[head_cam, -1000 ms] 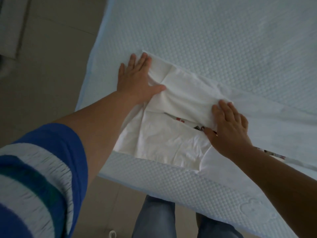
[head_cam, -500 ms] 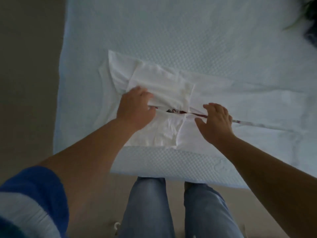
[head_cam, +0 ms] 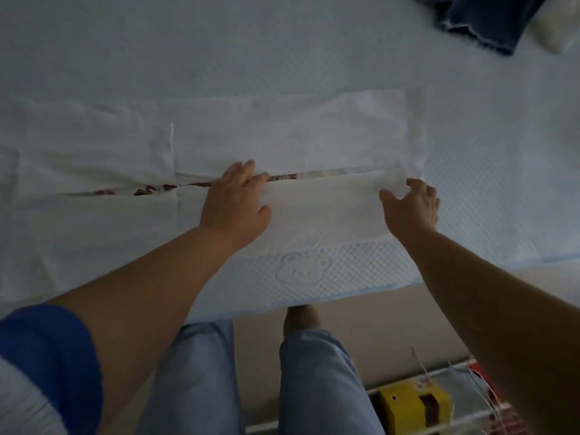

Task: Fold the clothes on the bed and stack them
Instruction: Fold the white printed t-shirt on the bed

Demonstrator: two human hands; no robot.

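Note:
A white T-shirt point(head_cam: 282, 142) lies flat along the near edge of the bed point(head_cam: 219, 42), its two long sides folded in so that they almost meet. A thin strip of red and dark print point(head_cam: 314, 176) shows in the gap between them. My left hand point(head_cam: 235, 202) rests flat on the near flap, fingertips at the gap. My right hand point(head_cam: 411, 205) is at the shirt's right end, fingers curled at the near flap's corner; whether it pinches the cloth is unclear.
A dark blue denim garment point(head_cam: 483, 23) and a cream cloth point(head_cam: 555, 29) lie at the bed's far right. A bear mark point(head_cam: 303, 266) is embossed on the mattress edge. On the floor at the lower right is a yellow box point(head_cam: 411, 406) on a white rack.
Both hands have slid right along the shirt, from the sleeve end to the body and hem. My view has swung right with them, bringing the denim into sight.

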